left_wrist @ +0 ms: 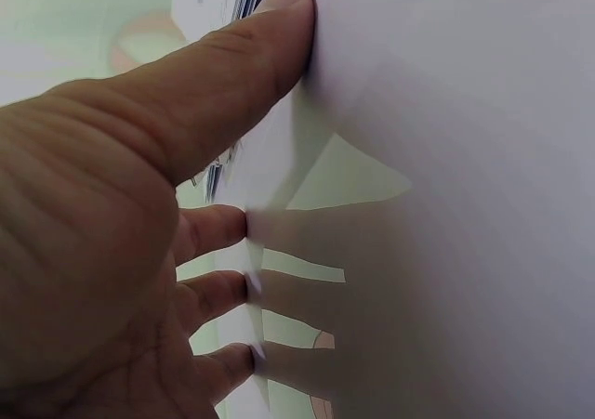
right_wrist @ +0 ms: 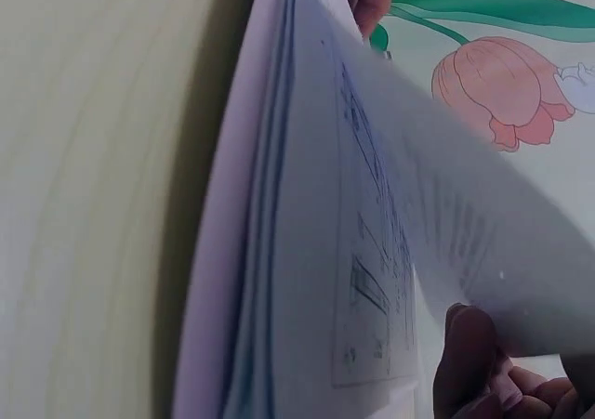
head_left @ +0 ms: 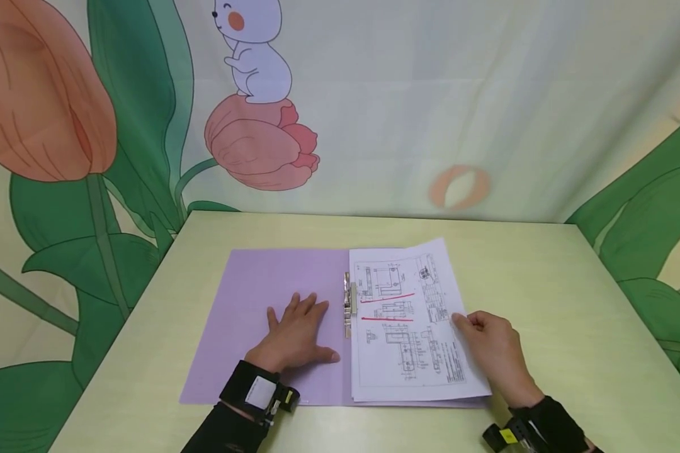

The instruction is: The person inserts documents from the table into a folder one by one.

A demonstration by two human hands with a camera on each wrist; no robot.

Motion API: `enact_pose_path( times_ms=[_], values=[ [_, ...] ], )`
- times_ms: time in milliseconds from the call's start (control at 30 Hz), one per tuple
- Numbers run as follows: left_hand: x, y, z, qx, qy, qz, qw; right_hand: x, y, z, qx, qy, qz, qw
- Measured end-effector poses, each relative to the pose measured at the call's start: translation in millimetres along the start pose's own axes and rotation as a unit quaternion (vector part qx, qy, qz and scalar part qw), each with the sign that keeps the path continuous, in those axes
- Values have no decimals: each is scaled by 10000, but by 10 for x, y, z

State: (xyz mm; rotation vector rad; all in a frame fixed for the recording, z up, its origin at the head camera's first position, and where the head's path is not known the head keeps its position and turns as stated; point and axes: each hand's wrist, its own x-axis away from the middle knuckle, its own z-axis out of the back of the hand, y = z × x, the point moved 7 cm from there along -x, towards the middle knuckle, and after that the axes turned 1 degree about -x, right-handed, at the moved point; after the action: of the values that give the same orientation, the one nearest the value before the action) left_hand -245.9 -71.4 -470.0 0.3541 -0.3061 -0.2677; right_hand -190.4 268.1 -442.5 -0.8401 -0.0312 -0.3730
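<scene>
A purple folder (head_left: pixel 221 327) lies spread flat on the table, with a metal clip (head_left: pixel 348 305) along its spine. On its right side sits a stack of printed drawing sheets; the top sheet (head_left: pixel 402 340) carries technical drawings and two red lines. My left hand (head_left: pixel 294 333) rests on the bare left cover with fingers spread, and its thumb (left_wrist: pixel 251 75) touches the glossy surface. My right hand (head_left: pixel 493 346) pinches the right edge of the top sheet. In the right wrist view that sheet (right_wrist: pixel 502 242) curves up from the sheets below, between thumb and fingers.
The pale table (head_left: pixel 572 302) extends around the folder on all sides. Behind its back edge hangs a curtain (head_left: pixel 385 126) printed with tulips and a white animal. A strap with a small camera (head_left: pixel 260 393) is on each wrist.
</scene>
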Motion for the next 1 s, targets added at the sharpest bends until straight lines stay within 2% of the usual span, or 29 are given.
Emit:
enact_pose_path(
  times_ms=[400, 733, 867, 1000],
  values=[
    [5, 13, 15, 13, 31, 16, 10000, -27, 23, 6, -69, 131, 12, 9999],
    [-6, 36, 27, -2, 51, 2, 10000, -42, 52, -22, -185, 92, -45, 9998],
    [1, 44, 39, -1, 28, -3, 10000, -50, 70, -22, 14, -12, -45, 10000],
    [18, 53, 65, -73, 33, -39, 10000, -94, 98, 6, 518, -306, -30, 9982]
  ],
)
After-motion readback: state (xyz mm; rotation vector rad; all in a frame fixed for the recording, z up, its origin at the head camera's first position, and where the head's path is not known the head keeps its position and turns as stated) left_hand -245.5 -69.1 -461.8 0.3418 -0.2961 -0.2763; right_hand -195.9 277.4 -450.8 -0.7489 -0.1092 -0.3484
